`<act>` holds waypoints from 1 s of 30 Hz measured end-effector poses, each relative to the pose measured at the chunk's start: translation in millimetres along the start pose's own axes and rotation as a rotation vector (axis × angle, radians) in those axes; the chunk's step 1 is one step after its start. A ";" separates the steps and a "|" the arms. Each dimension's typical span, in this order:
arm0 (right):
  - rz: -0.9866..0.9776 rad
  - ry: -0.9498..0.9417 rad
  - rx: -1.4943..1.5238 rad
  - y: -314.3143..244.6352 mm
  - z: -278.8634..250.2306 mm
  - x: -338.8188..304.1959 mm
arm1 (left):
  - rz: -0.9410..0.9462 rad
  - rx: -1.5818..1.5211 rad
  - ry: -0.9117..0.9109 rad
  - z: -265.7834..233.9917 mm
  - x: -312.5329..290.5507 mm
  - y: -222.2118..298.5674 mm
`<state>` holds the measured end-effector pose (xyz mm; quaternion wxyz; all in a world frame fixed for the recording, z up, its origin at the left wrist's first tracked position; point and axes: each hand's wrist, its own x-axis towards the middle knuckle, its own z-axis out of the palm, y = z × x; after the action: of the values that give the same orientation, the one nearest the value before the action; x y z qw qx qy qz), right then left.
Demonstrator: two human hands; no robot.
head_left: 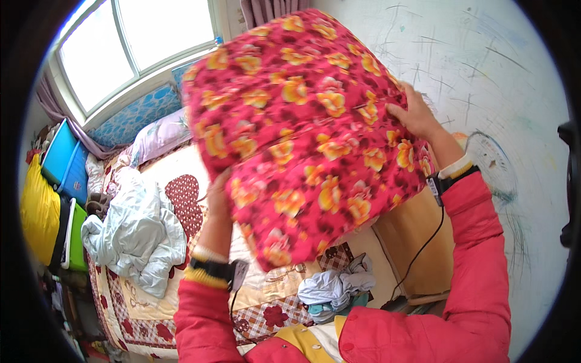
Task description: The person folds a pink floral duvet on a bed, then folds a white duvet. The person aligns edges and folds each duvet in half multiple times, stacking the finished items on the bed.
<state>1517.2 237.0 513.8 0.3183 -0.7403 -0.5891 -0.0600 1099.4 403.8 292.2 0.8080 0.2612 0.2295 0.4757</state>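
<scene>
A thick, folded red quilt [308,139] with yellow and orange flowers is held up above the bed, tilted. Its left edge is in my left hand [219,196], whose fingers are mostly hidden by the cloth. On the upper right edge my right hand [419,115] is closed, with the thumb on the near face and the other fingers partly out of sight. Beneath it lies the patterned bedspread [266,317], cream with dark red hearts and flowers. Part of the bed is hidden by the quilt.
A crumpled pale blanket [142,224] lies on the bed's left side, and bunched clothes [339,287] at its near edge. A lilac pillow [160,136] rests below the window. Blue bins [69,160] and a yellow bag [39,209] stand left. A scribbled wall [484,78] bounds the right.
</scene>
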 end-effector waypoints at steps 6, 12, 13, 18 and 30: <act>0.232 -0.548 -0.183 26.4 166.4 -59.7 | -0.212 1.113 0.334 -39.3 45.1 -155.6; 0.423 -0.686 -0.346 23.7 262.6 -73.8 | -0.141 1.130 0.262 -53.5 66.3 -160.9; 0.428 -0.705 -0.345 28.8 267.1 -70.8 | -0.223 1.047 0.217 -60.2 61.6 -155.4; 0.453 -0.726 -0.328 55.8 289.0 -65.1 | -0.470 1.010 0.025 -155.9 -40.4 -116.9; 0.418 -0.668 -0.438 98.7 331.3 -63.8 | 0.194 0.049 1.532 -331.4 -568.2 68.8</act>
<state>1493.2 353.1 182.9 -0.0483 -0.8721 -0.4707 0.1247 598.3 -5.3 154.6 0.3726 -0.1042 0.7111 0.5871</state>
